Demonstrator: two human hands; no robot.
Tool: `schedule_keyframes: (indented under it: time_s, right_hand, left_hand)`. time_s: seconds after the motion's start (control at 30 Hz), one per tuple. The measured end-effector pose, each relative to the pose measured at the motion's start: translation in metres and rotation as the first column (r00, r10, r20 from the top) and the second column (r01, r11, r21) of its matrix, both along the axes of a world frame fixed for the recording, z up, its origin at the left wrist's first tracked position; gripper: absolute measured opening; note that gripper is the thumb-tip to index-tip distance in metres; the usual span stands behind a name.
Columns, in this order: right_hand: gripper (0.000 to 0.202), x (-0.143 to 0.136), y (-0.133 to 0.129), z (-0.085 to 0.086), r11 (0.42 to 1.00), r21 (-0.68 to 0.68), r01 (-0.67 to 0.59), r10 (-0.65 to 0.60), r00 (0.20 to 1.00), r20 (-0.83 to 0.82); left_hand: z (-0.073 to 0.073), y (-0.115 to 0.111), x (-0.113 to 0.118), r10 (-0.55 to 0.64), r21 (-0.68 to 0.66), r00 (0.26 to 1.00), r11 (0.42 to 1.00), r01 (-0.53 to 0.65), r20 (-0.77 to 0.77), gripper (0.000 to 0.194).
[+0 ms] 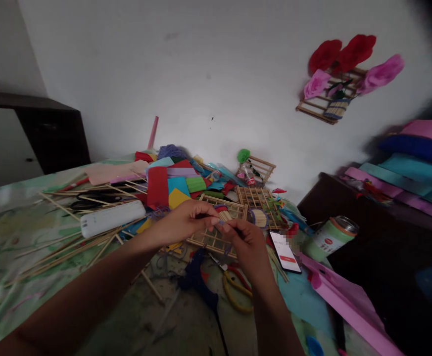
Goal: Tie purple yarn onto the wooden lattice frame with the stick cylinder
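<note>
My left hand [188,220] and my right hand [247,242] meet fingertip to fingertip over the table, both closed in a pinch. Between them is a small bundle of short wooden sticks [223,212], with red at its upper end and a bit of blue string [221,222] at the fingertips. Part of the bundle is hidden by my fingers. Beneath lies a lattice frame of thin sticks [216,241]. A similar stick bundle with a blue edge [259,218] rests to the right. Nearer me are a blue glue gun [199,277] and scissors with yellow and red handles [236,294].
Loose sticks [60,252] and a white oblong case [114,218] lie left. Coloured paper [158,188] is piled behind. A phone [285,252], a green jar [330,240] and pink paper [353,301] are right. Paper flowers [357,52] hang on the wall.
</note>
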State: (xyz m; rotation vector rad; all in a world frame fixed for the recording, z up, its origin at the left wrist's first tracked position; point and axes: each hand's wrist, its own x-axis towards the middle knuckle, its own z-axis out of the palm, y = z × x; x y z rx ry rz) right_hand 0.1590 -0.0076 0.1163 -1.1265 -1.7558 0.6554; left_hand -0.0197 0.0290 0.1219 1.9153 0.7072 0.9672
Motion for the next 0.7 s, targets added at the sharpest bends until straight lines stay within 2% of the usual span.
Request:
schedule_keyframes:
  time_s: [0.27,0.4,0.53,0.7]
  right_hand:
    - [0.015,-0.0017,-0.0029,-0.0014,0.994,0.068,0.085,-0.088,0.995,0.04]
    - [0.01,-0.0018,-0.0043,-0.0002,0.99,0.078,0.119,-0.126,0.988,0.092]
    - [0.008,-0.0026,-0.0051,-0.0016,0.979,0.148,0.141,-0.16,0.979,0.123]
    - [0.007,-0.0036,-0.0072,-0.0012,0.975,0.161,0.154,-0.177,0.975,0.138]
  left_hand:
    - [0.0022,-0.0052,0.003,0.02,0.076,0.994,0.997,-0.012,-0.106,0.021]
    - [0.0053,-0.007,0.0037,0.076,0.114,0.988,0.992,-0.06,-0.137,0.022]
    - [0.0053,-0.0083,0.0052,0.11,0.146,0.98,0.986,-0.086,-0.165,0.022]
    - [0.0003,-0.0062,0.0069,0.124,0.142,0.986,0.984,-0.107,-0.114,0.023]
